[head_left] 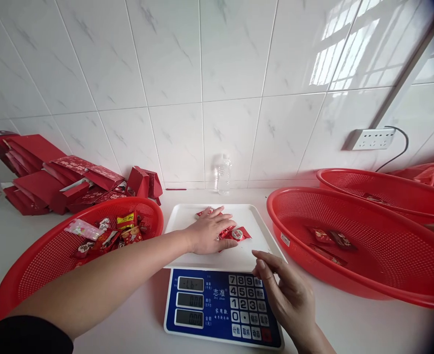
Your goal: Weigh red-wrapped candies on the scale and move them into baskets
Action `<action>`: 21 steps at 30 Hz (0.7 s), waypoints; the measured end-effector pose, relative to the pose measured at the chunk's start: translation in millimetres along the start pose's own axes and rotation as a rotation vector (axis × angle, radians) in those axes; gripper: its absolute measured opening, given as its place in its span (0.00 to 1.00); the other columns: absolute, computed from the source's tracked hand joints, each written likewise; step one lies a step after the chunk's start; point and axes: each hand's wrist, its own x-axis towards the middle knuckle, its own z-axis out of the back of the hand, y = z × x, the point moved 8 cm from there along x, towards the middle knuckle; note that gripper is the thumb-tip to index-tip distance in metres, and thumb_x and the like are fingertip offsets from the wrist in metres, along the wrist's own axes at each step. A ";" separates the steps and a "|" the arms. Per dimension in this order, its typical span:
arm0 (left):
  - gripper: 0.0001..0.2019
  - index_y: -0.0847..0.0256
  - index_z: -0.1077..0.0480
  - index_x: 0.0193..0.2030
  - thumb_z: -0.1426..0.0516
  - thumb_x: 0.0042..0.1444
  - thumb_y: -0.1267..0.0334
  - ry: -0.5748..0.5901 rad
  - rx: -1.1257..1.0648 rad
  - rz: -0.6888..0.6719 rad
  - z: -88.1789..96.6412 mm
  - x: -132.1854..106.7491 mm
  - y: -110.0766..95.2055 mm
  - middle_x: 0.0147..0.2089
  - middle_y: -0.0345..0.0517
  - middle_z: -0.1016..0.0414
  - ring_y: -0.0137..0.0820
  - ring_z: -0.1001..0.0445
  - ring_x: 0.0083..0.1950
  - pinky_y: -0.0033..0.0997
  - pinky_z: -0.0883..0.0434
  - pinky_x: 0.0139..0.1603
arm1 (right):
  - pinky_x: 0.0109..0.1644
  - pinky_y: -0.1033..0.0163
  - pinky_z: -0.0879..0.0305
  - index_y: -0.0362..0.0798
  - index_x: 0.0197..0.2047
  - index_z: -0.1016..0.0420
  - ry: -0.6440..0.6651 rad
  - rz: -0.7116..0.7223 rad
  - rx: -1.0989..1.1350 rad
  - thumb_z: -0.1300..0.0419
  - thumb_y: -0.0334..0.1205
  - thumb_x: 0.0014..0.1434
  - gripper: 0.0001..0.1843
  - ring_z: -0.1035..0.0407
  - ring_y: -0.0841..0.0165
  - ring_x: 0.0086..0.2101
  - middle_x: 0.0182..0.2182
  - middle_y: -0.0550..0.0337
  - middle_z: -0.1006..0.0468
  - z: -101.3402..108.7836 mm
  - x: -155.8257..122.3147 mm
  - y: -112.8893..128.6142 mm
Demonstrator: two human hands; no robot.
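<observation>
My left hand [212, 231] lies palm down with its fingers spread on the white tray [180, 216] of a kitchen scale. Beneath and beside that hand are a few red wrapped candies [241, 234], partly covered by it. My right hand [285, 290] hovers over the front right of the scale, its fingers loosely bent and nothing visible in them. Below the tray, the scale's blue panel [217, 314] shows three small displays, the top one reading something like "-Lb-". The right part of its keypad [244, 305] is hidden by my right hand.
On the left, a red plastic basket [28, 275] holds several assorted wrapped snacks. Red paper gift boxes [69, 182] are piled behind it. Two red baskets [294, 216] stand at right with some packets inside. A clear bottle [224, 174] and a power strip [372, 139] are at the wall.
</observation>
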 end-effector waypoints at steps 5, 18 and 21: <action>0.35 0.55 0.46 0.68 0.56 0.61 0.36 0.130 0.019 -0.003 -21.9 10.9 -9.0 0.74 0.53 0.57 0.50 0.69 0.74 0.65 0.65 0.68 | 0.25 0.71 0.32 0.50 0.43 0.24 -0.001 -0.002 -0.007 0.44 0.36 0.64 0.08 0.29 0.73 0.21 0.23 0.65 0.23 -0.3 -0.1 -1.7; 0.37 0.61 0.47 0.67 0.59 0.61 0.35 -0.020 -0.023 0.337 -7.3 3.3 41.0 0.72 0.61 0.54 0.52 0.62 0.73 0.64 0.55 0.67 | 0.25 0.71 0.31 0.50 0.43 0.24 -0.015 0.023 -0.024 0.44 0.36 0.64 0.07 0.28 0.72 0.21 0.22 0.65 0.24 1.8 -0.2 1.8; 0.37 0.60 0.40 0.64 0.58 0.59 0.33 -0.035 0.013 0.261 -15.4 6.6 34.9 0.70 0.60 0.47 0.52 0.56 0.72 0.64 0.55 0.67 | 0.26 0.72 0.31 0.50 0.42 0.25 -0.012 0.016 -0.029 0.44 0.36 0.64 0.07 0.28 0.73 0.21 0.23 0.66 0.24 0.6 -0.1 0.6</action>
